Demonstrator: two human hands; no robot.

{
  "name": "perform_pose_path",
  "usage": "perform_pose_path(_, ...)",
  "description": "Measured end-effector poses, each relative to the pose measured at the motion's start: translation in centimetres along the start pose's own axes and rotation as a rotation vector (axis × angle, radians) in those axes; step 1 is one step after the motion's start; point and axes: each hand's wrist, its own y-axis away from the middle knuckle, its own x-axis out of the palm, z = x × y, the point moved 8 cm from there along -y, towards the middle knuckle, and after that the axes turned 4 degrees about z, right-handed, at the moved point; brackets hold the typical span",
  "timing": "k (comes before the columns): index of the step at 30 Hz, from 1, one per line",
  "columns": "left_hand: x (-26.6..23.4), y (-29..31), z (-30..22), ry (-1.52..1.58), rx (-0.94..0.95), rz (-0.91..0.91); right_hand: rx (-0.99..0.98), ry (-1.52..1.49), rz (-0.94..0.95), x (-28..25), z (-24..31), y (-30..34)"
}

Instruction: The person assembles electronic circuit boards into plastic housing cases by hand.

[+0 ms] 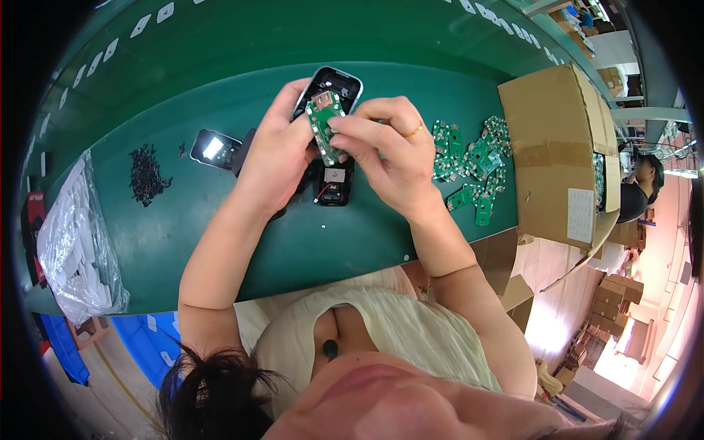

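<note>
A: Grip first. What do the hands have?
B: Left hand (277,150) curls round an open black casing (342,79) with a pale rim. Right hand (392,150) pinches a green circuit board (323,121) between thumb and fingertips; gold ring (413,131) on one finger.
A: Position of the board?
B: Between the hands, in front of the casing, over the middle stretch of the green tabletop (367,238). Metal connector at its upper end. Cannot tell whether board and casing touch; fingers hide the join.
A: Just below the hands?
B: A second black shell (334,192), short red wire at its side. Left of the left hand, toward the far edge, a device with a bright screen (214,149).
A: Further out, left?
B: A heap of small black parts (147,174), then a clear plastic bag (103,293) of white pieces along the left edge.
A: And right?
B: Loose pile of green boards (469,158), well apart from the right hand. Beyond it, a cardboard box (543,158) by the right edge, pale paper sheet (580,215) on its side.
</note>
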Motion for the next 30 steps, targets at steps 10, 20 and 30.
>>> perform_pose_path(10,1.3,0.2,-0.3,-0.149,0.246,0.042,-0.162,0.115,-0.121,-0.7,0.7,0.3)
perform_pose_path(20,2.5,0.8,-0.2,-0.296,0.314,0.138,-0.036,0.169,-0.175,-1.4,-0.7,0.1)
perform_pose_path(30,2.4,0.9,-0.1,-0.38,0.388,0.097,-0.036,0.238,-0.124,-0.9,-0.6,0.1)
